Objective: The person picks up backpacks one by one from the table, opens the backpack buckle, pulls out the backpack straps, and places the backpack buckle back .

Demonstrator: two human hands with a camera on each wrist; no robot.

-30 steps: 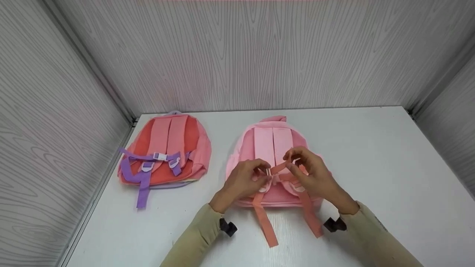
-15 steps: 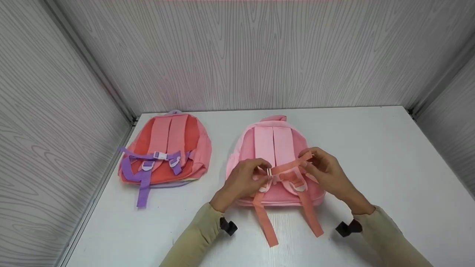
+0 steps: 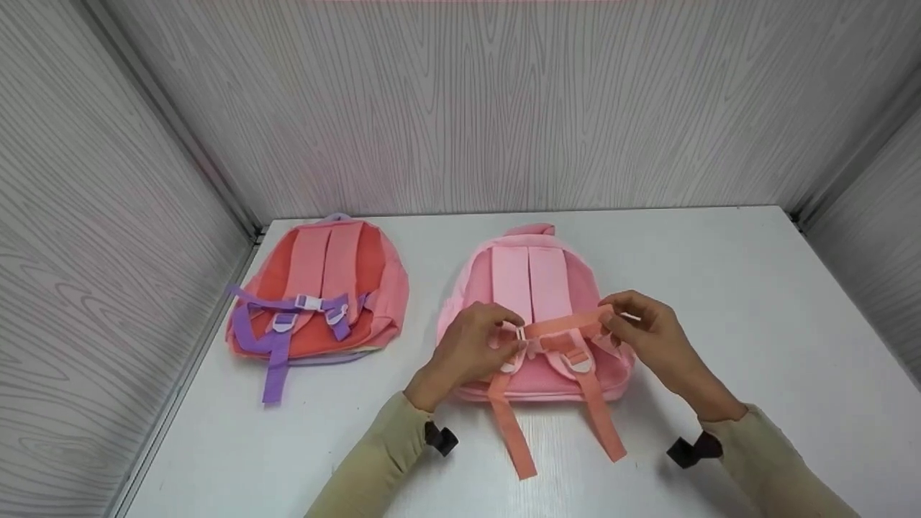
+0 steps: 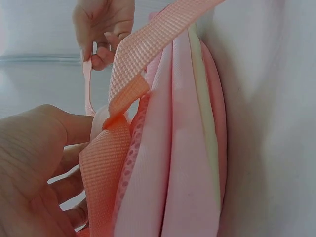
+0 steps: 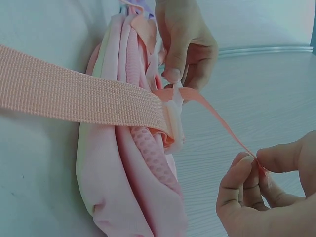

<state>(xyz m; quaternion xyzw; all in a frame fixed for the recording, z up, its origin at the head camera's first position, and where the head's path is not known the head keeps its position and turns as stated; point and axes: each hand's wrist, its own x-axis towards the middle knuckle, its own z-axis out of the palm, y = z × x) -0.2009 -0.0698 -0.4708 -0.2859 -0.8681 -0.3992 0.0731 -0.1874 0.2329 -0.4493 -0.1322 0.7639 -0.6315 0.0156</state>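
Rightward across the head view, the right hand point(image 3: 658, 345) has moved since half a second ago, its grip pinching the end of an orange strap point(image 3: 565, 325). The left hand point(image 3: 471, 345) pinches a white buckle point(image 3: 522, 334) over the pink backpack point(image 3: 543, 378), at lower centre on the worktop point(image 3: 755, 302). Left wrist view: the left hand is at lower left. Right wrist view: the strap runs from centre to lower right.

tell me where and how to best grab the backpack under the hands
Probably by the top handle, coming from above: it juts out at the far end of the backpack, away from the left hand and right hand, both lower in the head view.
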